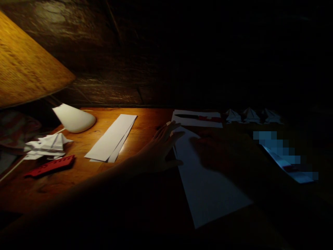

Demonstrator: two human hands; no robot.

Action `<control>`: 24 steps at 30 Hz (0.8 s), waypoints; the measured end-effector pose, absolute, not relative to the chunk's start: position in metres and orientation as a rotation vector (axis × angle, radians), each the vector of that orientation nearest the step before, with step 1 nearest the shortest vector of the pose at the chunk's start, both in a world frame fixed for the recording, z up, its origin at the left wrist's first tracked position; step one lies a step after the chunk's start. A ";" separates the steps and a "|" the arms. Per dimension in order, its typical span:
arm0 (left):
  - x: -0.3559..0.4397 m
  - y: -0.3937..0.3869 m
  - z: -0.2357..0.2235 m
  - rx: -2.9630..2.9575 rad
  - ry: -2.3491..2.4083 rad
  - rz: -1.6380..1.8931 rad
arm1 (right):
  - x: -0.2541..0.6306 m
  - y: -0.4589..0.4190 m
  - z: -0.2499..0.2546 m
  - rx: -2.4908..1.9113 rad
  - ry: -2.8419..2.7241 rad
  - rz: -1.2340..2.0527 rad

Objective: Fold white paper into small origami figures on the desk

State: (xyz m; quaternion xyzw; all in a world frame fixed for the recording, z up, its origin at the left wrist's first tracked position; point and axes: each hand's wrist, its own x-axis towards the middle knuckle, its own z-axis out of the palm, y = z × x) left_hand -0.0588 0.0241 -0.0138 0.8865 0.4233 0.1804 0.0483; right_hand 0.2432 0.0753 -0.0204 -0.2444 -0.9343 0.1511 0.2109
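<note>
A large white sheet of paper (pixel 208 194) lies on the wooden table, its near end angled toward me. My left hand (pixel 168 149) reaches in from the left, fingers stretched out and apart, with the fingertips at the paper's left edge and far end. My right hand (pixel 212 149) is a dark shape over the paper's right side; its fingers are lost in shadow. Just beyond, a knife with a red handle (pixel 208 118) rests on a smaller stack of white paper (pixel 192 122).
Left are folded paper strips (pixel 111 139), a red slotted plastic piece (pixel 50 166), folded paper (pixel 48 144), and a lamp with a white base (pixel 76 118) and yellow shade (pixel 28 66). Three folded paper shapes (pixel 250 115) stand at the back right. A bluish lit, partly pixelated object (pixel 291 166) is at right.
</note>
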 end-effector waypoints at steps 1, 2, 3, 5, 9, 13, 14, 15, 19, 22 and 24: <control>-0.060 0.025 -0.014 2.695 1.276 0.549 | 0.243 0.076 -0.021 -0.674 -2.599 0.448; -0.060 0.025 -0.014 2.688 1.262 0.542 | 0.243 0.076 -0.021 -0.678 -2.596 0.468; -0.061 0.026 -0.015 2.683 1.250 0.530 | 0.242 0.075 -0.021 -0.676 -2.586 0.479; -0.062 0.027 -0.016 2.675 1.227 0.506 | 0.242 0.075 -0.020 -0.684 -2.584 0.503; -0.065 0.031 -0.020 2.693 1.173 0.494 | 0.242 0.073 -0.015 -0.681 -2.584 0.541; -0.067 0.030 -0.016 2.713 1.126 0.474 | 0.243 0.073 -0.008 -0.689 -2.640 0.574; -0.067 0.030 -0.014 2.708 1.123 0.471 | 0.243 0.073 -0.006 -0.686 -2.654 0.575; -0.067 0.029 -0.011 2.700 1.119 0.468 | 0.244 0.073 -0.005 -0.692 -2.669 0.575; -0.068 0.028 -0.005 2.686 1.086 0.462 | 0.242 0.072 0.001 -0.732 -2.694 0.545; -0.069 0.030 -0.008 2.697 1.091 0.483 | 0.241 0.072 0.002 -0.689 -2.682 0.541; -0.070 0.031 -0.011 2.703 1.106 0.483 | 0.241 0.073 0.000 -0.659 -2.669 0.545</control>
